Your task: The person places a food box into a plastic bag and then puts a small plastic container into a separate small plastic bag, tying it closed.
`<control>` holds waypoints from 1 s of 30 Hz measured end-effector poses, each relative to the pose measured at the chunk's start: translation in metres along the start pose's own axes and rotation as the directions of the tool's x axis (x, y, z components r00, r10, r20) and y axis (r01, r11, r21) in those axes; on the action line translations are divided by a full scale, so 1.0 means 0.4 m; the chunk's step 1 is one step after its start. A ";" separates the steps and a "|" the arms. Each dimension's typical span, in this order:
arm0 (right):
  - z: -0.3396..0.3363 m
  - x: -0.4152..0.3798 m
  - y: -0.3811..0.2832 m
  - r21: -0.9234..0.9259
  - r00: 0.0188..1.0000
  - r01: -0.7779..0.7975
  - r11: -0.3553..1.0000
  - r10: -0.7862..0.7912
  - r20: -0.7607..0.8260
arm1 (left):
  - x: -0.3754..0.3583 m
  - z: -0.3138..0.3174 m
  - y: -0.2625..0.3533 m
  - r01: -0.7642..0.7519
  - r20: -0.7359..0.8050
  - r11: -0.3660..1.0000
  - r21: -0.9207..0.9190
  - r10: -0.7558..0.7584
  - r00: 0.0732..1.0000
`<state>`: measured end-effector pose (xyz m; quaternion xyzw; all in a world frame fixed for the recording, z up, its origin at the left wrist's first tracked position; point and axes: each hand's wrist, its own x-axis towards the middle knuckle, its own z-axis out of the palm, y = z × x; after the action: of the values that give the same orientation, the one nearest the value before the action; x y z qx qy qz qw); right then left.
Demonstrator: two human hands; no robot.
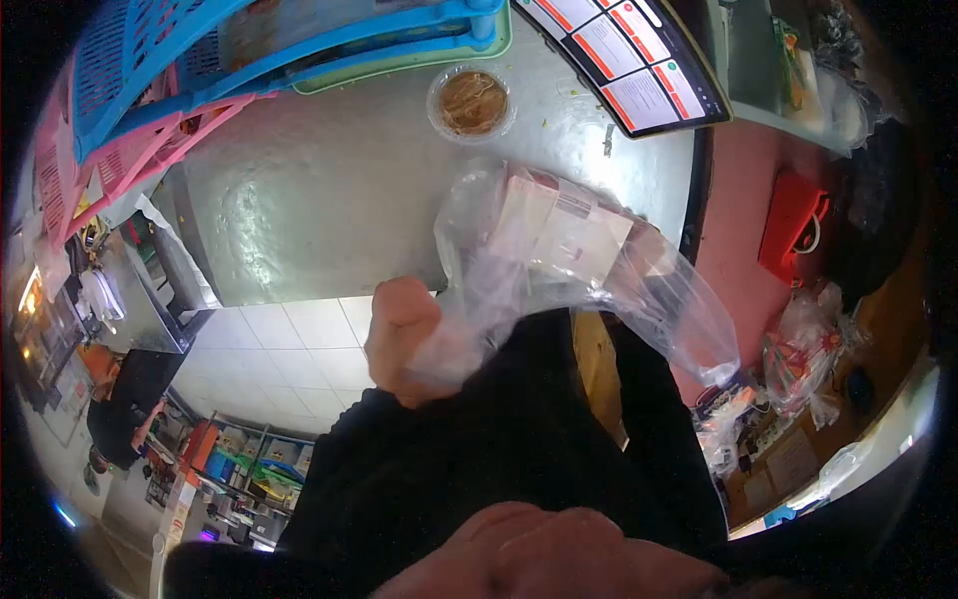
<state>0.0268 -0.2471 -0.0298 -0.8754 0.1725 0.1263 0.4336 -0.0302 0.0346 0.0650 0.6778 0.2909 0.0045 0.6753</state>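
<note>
My left hand (402, 337) is closed in a fist, with the gathered edge of a clear plastic bag (689, 319) caught in it. Part of the film covers the fingers. Inside the bag lies a boxy pack with white paper labels (579, 240), its small print unreadable. The bag spans the table's front edge and droops towards the right. My right hand does not show; the dark sleeve on that side runs behind the bag. Beyond the bag stands a round clear tub of brown food (473, 103).
A metal table (309, 200) carries blue and pink plastic baskets (130, 80) at back left. A lit screen (639, 75) with order-like panels is at back right. Further right are a red container (791, 228) and bundled plastic bags (803, 349). Another person (130, 409) is at far left.
</note>
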 end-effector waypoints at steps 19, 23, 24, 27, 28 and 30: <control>0.002 0.001 0.073 -0.196 0.999 0.052 0.979 -0.053 -0.003 | -0.057 0.160 0.198 -0.560 0.112 0.777 0.287 0.553 0.825; -0.035 -0.047 0.098 -0.236 0.998 0.066 0.970 -0.067 0.002 | -0.072 0.155 0.191 -0.575 0.287 0.759 0.304 0.503 0.815; -0.015 -0.015 0.099 -0.247 0.998 0.069 0.967 -0.070 0.003 | -0.073 0.152 0.185 -0.593 0.370 0.758 0.270 0.487 0.791; -0.027 -0.040 0.112 -0.280 0.997 0.081 0.957 -0.081 0.010 | -0.081 0.152 0.172 -0.617 0.527 0.762 0.198 0.448 0.722; -0.048 -0.024 0.135 -0.290 0.996 0.085 0.953 -0.085 0.014 | -0.088 0.160 0.168 -0.594 0.451 0.720 0.358 0.424 0.786; -0.179 -0.261 0.142 -0.309 0.995 0.095 0.946 -0.094 0.020 | -0.082 0.162 0.168 -0.545 0.364 0.665 0.510 0.407 0.837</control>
<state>-0.0863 -0.3164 0.0107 -0.9395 0.1073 0.1333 0.2969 -0.0056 -0.0324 0.1338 0.9026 0.0123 0.0159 0.4300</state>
